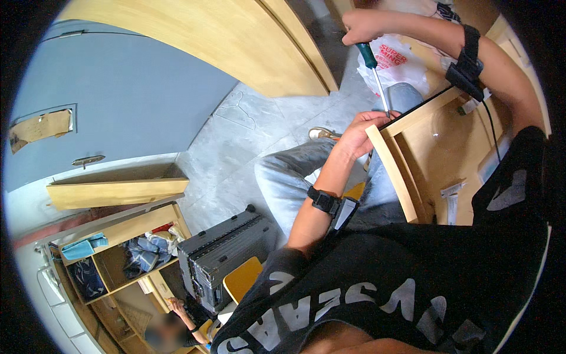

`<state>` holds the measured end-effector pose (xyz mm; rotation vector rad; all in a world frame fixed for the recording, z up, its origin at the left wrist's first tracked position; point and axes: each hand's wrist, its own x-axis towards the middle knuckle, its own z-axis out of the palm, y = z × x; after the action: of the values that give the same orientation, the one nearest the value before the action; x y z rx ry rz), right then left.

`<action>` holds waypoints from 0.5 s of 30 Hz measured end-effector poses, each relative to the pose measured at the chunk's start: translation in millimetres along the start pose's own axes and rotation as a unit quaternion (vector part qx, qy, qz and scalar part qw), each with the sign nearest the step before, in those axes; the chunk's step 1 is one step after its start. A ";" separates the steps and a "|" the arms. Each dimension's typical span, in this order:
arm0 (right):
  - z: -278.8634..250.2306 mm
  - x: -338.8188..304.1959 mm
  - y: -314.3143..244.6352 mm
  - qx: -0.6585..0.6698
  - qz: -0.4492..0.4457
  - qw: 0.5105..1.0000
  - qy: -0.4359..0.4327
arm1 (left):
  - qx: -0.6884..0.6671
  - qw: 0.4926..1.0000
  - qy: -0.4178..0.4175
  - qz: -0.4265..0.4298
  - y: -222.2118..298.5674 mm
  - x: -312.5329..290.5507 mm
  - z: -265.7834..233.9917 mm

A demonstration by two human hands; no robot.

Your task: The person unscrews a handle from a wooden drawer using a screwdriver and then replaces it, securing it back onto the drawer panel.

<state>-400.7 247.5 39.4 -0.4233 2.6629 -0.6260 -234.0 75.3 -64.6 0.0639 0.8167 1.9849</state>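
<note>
My right hand (361, 26) grips a screwdriver by its dark green handle (367, 55). The metal shaft (380, 88) slants down to the edge of a light wooden drawer-like box (390, 171) near my lap. At the tip, my left hand (355, 137) has its fingers closed together beside the box's corner. Whatever those fingers pinch is too small and covered to make out. A thin black strip (421, 106) runs along that same edge of the box. Inside the box lies a small clear packet (452, 203). Each forearm wears a black strap with a device.
A white plastic bag (401, 74) with red print lies beyond the screwdriver. On the grey tiled floor rests a wire hanger (239, 112). A dark grey suitcase (227, 251) stands left of my legs, by a yellow chair (243, 277). Another person's hand (177, 305) shows near wooden shelves.
</note>
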 end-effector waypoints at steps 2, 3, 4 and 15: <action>5.6 10.0 5.6 -0.016 -0.016 1.000 0.009 | 0.002 1.000 0.011 -0.005 -0.7 1.5 -2.3; 7.8 13.4 10.3 -0.020 -0.041 0.999 0.004 | 0.000 1.000 0.024 -0.010 -1.8 2.0 -3.1; 8.2 18.8 14.4 -0.042 -0.102 0.994 0.024 | 0.001 0.999 0.039 -0.010 -1.4 3.0 -3.0; 18.0 43.8 35.7 0.002 -0.175 0.981 0.085 | 0.025 0.997 0.069 0.031 -29.4 17.8 -43.5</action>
<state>-439.1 255.4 -4.9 -0.8860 2.7688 -0.7997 -237.1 76.3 -119.9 -0.0196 0.9624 2.0442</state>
